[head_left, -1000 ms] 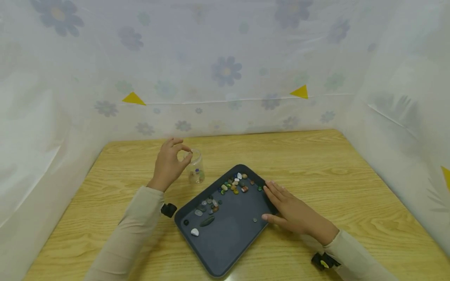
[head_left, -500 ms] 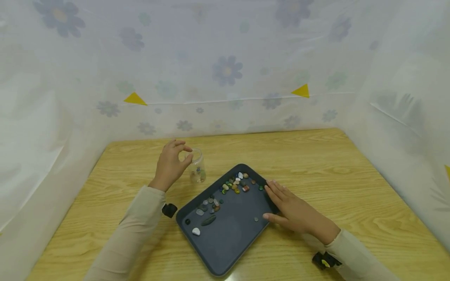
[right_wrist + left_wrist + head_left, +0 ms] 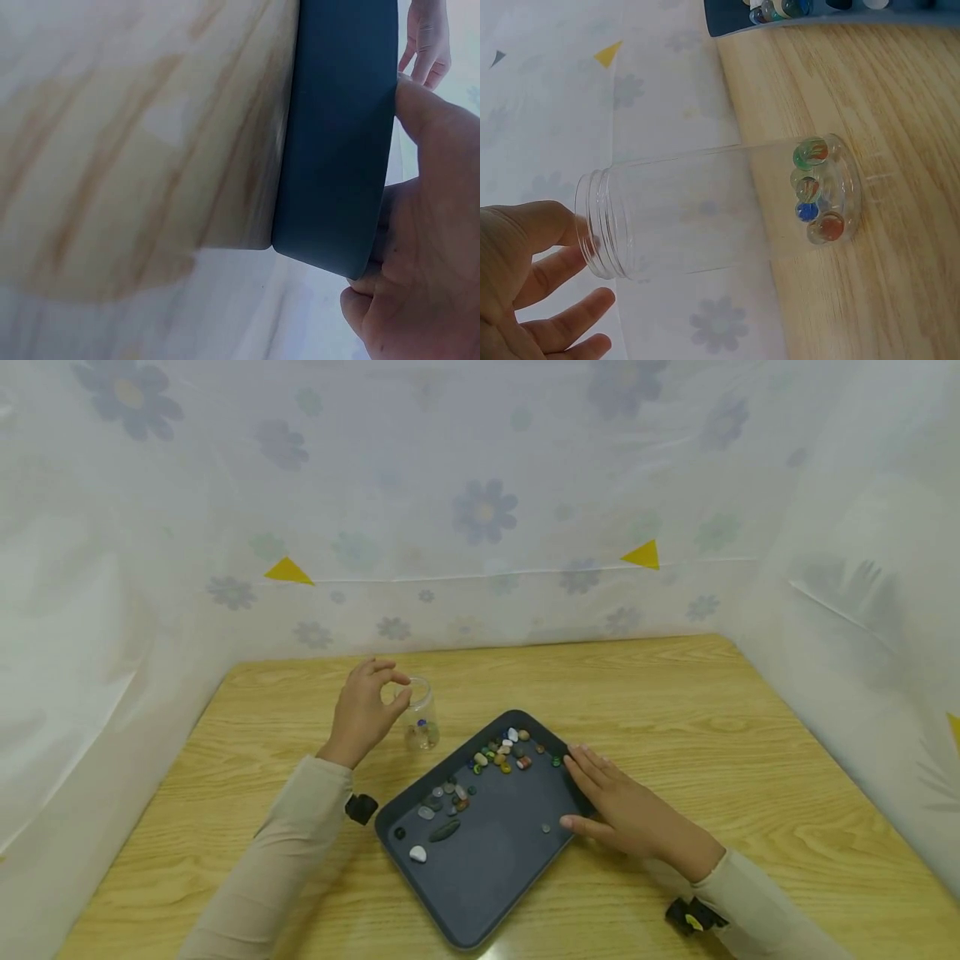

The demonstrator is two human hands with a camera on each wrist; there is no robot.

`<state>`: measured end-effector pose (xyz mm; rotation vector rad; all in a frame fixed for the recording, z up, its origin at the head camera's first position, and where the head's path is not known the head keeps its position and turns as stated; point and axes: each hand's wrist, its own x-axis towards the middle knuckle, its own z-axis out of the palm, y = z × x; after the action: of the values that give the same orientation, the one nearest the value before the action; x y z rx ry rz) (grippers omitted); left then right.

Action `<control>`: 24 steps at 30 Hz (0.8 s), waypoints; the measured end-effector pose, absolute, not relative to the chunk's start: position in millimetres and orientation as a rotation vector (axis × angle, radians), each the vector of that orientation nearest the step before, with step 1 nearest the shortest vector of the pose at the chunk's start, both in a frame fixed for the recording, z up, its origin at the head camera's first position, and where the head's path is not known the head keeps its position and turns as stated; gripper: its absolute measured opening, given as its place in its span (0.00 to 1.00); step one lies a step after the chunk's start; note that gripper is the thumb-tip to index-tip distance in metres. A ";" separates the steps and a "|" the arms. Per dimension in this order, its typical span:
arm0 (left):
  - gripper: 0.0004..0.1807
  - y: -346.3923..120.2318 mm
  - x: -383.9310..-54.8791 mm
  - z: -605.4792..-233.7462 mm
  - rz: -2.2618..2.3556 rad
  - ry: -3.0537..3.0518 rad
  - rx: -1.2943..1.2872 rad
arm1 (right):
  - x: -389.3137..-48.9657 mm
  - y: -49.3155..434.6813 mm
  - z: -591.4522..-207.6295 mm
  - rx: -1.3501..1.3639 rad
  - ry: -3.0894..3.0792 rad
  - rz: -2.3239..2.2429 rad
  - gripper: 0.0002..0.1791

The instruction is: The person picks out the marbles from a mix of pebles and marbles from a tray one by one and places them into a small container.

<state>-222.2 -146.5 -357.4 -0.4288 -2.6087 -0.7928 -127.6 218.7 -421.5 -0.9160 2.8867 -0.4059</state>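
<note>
A clear jar point(image 3: 423, 717) stands upright on the table, behind the left end of the dark tray point(image 3: 487, 885). My left hand point(image 3: 362, 714) hovers at its mouth, thumb and index finger apart with nothing pinched. Several glass marbles lie on the jar's bottom in the left wrist view, among them a blue marble point(image 3: 807, 211) and a green-and-red marble point(image 3: 810, 153). My right hand point(image 3: 633, 814) rests on the tray's right rim with its fingers extended, and the right wrist view has it at the tray's outer wall point(image 3: 337, 150).
Mixed pebbles and marbles lie along the tray's far side, including a white stone point(image 3: 417, 854), a long dark green stone point(image 3: 445, 831) and a lone clear marble point(image 3: 545, 828). A wood-grain table point(image 3: 637, 693) carries everything, with a flowered curtain point(image 3: 480, 460) behind it.
A small thing pinched in my left fingertips one second ago is gone from them; finger and thumb are parted over the jar. The right hand has not moved from the tray.
</note>
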 end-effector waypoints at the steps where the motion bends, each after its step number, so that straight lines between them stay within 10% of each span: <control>1: 0.10 -146.5 -222.4 -357.8 -0.790 -2.601 -0.432 | -127.6 218.7 -421.5 -0.916 2.886 -0.405 0.48; 24: 0.07 -118.9 -209.6 -346.2 -0.670 -2.478 -0.771 | -128.7 219.4 -420.8 -0.929 2.890 -0.403 0.48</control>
<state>-209.6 -118.9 -346.2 -0.7712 -2.4778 -0.6702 -128.7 219.4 -420.8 -0.9286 2.8903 -0.4032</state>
